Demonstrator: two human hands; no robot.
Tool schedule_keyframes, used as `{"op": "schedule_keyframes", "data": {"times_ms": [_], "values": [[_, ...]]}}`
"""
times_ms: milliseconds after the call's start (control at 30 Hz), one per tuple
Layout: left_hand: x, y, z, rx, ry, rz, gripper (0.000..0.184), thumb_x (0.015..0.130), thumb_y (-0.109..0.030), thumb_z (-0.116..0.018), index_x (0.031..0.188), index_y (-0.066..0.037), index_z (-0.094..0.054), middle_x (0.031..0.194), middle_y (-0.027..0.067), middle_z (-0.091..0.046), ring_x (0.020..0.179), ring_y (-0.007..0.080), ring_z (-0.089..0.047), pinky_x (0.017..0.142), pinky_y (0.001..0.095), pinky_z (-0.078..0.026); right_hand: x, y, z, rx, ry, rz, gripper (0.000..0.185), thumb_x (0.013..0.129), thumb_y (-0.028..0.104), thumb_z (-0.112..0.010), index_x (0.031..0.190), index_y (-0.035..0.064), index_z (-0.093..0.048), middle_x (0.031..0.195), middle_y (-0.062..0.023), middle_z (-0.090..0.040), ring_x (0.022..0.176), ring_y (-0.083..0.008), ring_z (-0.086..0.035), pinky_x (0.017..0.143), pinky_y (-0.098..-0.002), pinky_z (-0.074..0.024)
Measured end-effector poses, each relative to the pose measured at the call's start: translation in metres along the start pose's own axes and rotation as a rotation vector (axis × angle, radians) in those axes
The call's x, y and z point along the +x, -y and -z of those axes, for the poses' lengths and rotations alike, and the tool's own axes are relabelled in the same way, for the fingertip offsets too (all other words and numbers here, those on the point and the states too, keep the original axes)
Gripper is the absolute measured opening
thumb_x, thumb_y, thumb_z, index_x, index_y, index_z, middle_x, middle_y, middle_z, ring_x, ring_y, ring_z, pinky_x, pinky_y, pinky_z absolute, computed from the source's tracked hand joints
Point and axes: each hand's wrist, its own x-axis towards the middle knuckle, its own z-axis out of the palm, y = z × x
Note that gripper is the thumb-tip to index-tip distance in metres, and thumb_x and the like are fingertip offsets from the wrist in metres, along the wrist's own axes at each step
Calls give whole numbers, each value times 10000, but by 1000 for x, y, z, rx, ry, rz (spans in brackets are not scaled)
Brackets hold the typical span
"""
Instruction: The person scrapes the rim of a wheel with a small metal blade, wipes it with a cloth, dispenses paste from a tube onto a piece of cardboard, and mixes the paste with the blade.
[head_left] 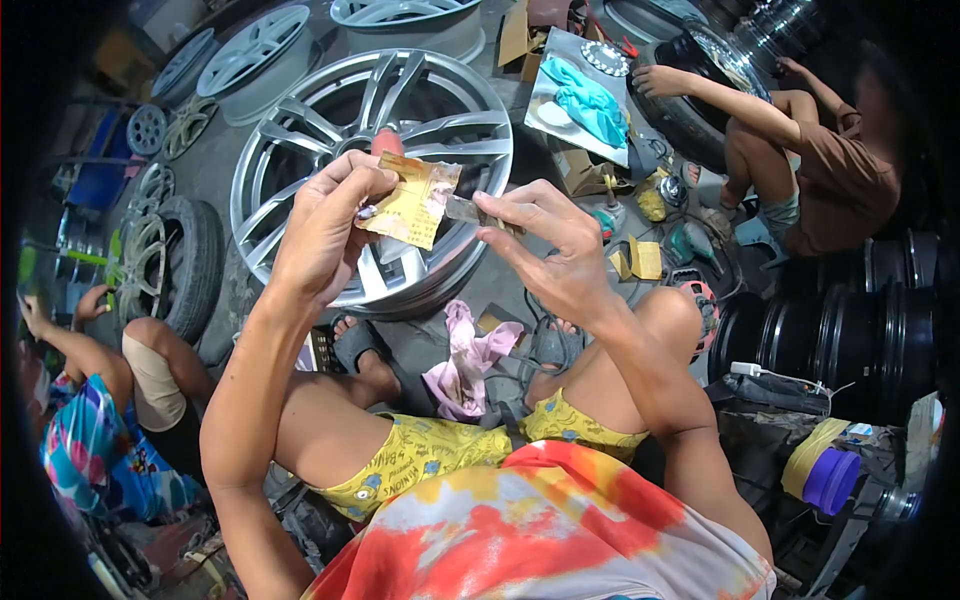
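Pinched in my left hand [335, 215] is a small yellow printed piece of paper or card [408, 203], with pinkish-grey smears on it. My right hand [550, 245] grips a small flat grey blade-like piece [464, 209], its tip close to the paper's right edge. Both hands are above a large silver alloy wheel [470, 128] that lies face up. A red object [386, 141] stands at the wheel's centre, partly hidden behind the paper.
More wheels [258, 60] lie at the top. A pink cloth [468, 362] lies between my feet. A teal cloth [585, 100] rests on a board. One person [840, 185] sits at the right, another [95, 440] at the left. Black rims [840, 335] stand at the right.
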Motion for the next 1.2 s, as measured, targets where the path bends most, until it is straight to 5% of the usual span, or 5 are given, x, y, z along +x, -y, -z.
{"op": "schedule_keyframes", "data": {"times_ms": [200, 333, 1000, 1067, 1200], "values": [[8, 3, 12, 233, -50, -248, 115, 911, -115, -665, 948, -7, -658, 840, 9, -627, 764, 59, -570, 705, 218, -480, 0, 0, 11, -92, 26, 12, 327, 823, -12, -767, 1147, 29, -744, 904, -104, -676, 789, -201, -659, 711, -301, -518], [4, -3, 8, 403, -61, -254, 38, 934, -83, -615, 934, -48, -627, 1081, 85, -706, 895, 109, -657, 769, 286, -572, 3, 4, 11, -63, 10, 7, 317, 836, -20, -755, 1149, 27, -746, 900, -103, -678, 792, -177, -658, 693, -285, -515], [0, -2, 1, 437, -14, -268, 40, 928, -69, -636, 940, -31, -633, 1091, 94, -704, 915, 113, -672, 806, 283, -586, 11, 2, 10, 10, 13, -19, 249, 884, 23, -723, 1129, 40, -760, 878, -102, -694, 759, -164, -656, 685, -266, -505], [0, -1, -1, 387, -24, -263, 92, 913, -89, -663, 935, 0, -671, 891, 42, -680, 791, 61, -630, 706, 218, -519, 10, 3, 9, 7, 45, -45, 246, 886, 24, -722, 1129, 39, -760, 874, -103, -693, 756, -163, -654, 684, -269, -504], [3, 3, -2, 352, -6, -256, 81, 917, -69, -644, 946, 4, -665, 946, 71, -696, 786, 73, -645, 699, 221, -522, 7, 6, 8, 58, 104, -68, 238, 902, 30, -712, 1135, 29, -757, 884, -75, -685, 770, -130, -618, 685, -256, -471]]}}
